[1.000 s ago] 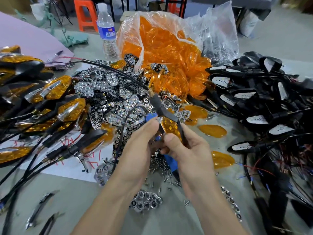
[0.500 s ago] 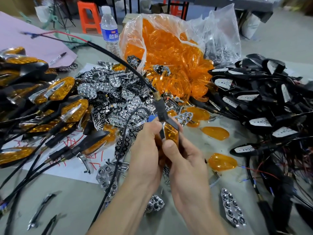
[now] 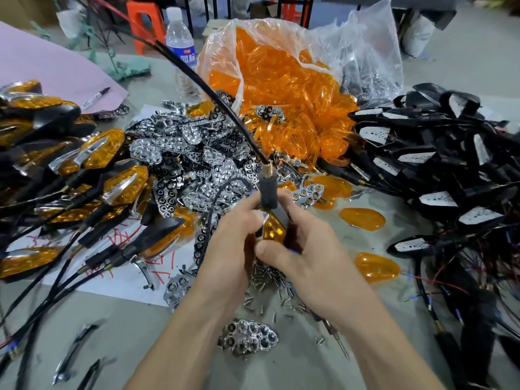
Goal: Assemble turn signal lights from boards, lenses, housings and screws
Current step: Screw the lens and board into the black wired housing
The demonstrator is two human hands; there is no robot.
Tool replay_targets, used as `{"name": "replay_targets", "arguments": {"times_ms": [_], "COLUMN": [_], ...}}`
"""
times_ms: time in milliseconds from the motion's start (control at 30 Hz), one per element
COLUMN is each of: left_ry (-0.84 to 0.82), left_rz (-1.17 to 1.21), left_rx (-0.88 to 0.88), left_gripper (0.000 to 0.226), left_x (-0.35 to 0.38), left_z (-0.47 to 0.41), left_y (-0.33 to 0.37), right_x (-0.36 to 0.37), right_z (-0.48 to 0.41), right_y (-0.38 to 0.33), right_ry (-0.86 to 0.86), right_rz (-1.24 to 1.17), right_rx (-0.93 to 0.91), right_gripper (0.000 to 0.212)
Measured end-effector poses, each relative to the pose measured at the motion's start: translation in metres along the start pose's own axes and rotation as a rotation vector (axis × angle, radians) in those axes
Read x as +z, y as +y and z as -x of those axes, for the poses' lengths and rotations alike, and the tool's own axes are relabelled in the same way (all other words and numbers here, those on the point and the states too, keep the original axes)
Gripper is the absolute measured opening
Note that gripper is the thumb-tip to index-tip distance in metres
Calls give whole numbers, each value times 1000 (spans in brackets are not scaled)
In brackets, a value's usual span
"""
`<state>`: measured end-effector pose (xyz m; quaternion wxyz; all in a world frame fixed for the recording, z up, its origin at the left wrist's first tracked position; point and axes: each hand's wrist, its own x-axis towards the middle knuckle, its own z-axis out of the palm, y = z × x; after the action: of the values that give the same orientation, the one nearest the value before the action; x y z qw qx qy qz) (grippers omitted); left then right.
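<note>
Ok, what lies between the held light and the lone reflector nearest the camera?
Small loose screws on the table fill the stretch between the light, held by the left hand and right hand, and the reflector; the head view shows this.

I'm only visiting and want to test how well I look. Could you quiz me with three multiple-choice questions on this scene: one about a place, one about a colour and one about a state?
1. Where does the water bottle stand?
A. left of the bag of orange lenses
B. on the floor
C. inside the bag

2. What colour is the lens of the light being held?
A. blue
B. amber
C. clear

3. How is that light held?
A. by nobody
B. by one hand alone
C. by both the left hand and the right hand

Answers:
1 A: the water bottle stands upright just left of the bag.
2 B: the lens shows amber between the two hands.
3 C: both hands curl round the light.
</note>
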<state>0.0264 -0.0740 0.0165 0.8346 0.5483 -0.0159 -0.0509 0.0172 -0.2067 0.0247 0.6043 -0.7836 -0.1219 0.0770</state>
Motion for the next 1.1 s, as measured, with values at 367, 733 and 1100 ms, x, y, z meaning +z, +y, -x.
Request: {"name": "replay_targets", "arguments": {"times_ms": [367, 733, 1100], "left_ry": [-81, 25, 50], "left_rz": [139, 125, 122], "left_rx": [-22, -78, -287], "left_gripper": [46, 40, 46], "left_x": [14, 14, 22], "left_z": [20, 3, 11], "left_y": [2, 0, -13], "right_x": [-7, 19, 13], "right_z": [14, 11, 23], "right_y": [2, 4, 19], "right_ry": [8, 212, 299], "right_rz": [-76, -27, 14], "right_rx": [-139, -205, 12], "right_gripper": [55, 48, 27]}}
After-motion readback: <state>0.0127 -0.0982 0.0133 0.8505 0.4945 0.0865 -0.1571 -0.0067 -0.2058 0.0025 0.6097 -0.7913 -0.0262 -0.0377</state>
